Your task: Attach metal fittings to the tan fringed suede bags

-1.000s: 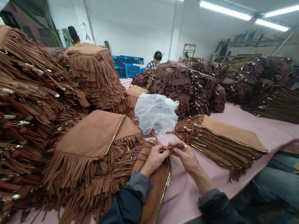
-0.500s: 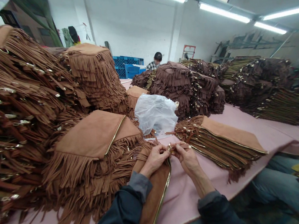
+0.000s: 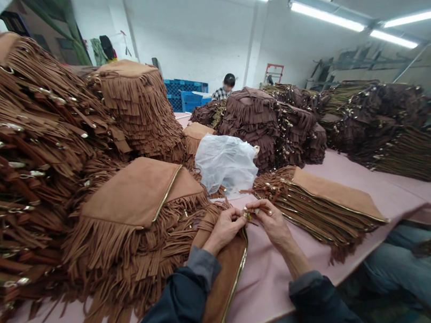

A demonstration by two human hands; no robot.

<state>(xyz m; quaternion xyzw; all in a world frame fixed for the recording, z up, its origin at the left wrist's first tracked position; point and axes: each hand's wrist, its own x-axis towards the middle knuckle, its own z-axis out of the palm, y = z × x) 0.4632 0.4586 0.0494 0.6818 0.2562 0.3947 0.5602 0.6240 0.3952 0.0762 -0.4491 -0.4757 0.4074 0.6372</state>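
My left hand (image 3: pixel 224 228) and my right hand (image 3: pixel 272 221) meet over the pink table (image 3: pixel 265 278), fingers pinched together on a small gold metal fitting (image 3: pixel 245 214) at the top end of a tan suede piece with a gold zip edge (image 3: pixel 221 284). That piece lies lengthwise under my left forearm and runs down to the table's front edge. Brown fringe strands trail from the pinch point. Both sleeves are dark blue.
Tall stacks of tan fringed bags (image 3: pixel 16 159) fill the left. A smaller stack (image 3: pixel 318 200) lies right of my hands. A clear plastic bag (image 3: pixel 226 162) sits behind. Dark brown fringed stacks (image 3: pixel 274 120) stand farther back. A person (image 3: pixel 224 87) works at the far wall.
My hands stay joined at the same spot. The fingers have shifted slightly around the small fitting. The view has tilted a little.
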